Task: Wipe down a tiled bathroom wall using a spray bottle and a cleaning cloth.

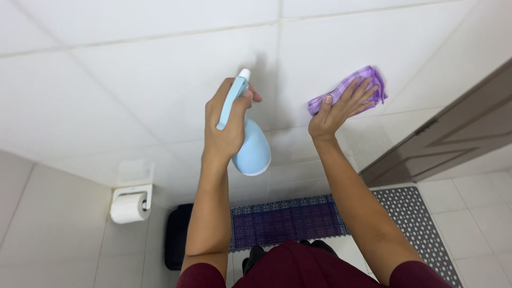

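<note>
- At the far left we see a toilet roll (127,208) on its white holder, fixed low on the tiled wall (133,80).
- Just right of it, a black bin (176,237) stands on the floor against the wall.
- Our left hand (224,128) is closed around the neck of a pale blue spray bottle (250,146), held upright in front of the wall, nozzle at the top and pointing at the tiles.
- Below, between our two forearms, a purple mat (288,218) lies on the floor.
- Our right hand (341,106) is open and flat, fingers spread, pressing a purple cloth (368,80) against the wall; the cloth sits up and right of the bottle, well apart from it.
- Farther right, a grey perforated mat (421,224) lies on the floor tiles.
- At the right edge, a brown door (458,138) meets the wall.
</note>
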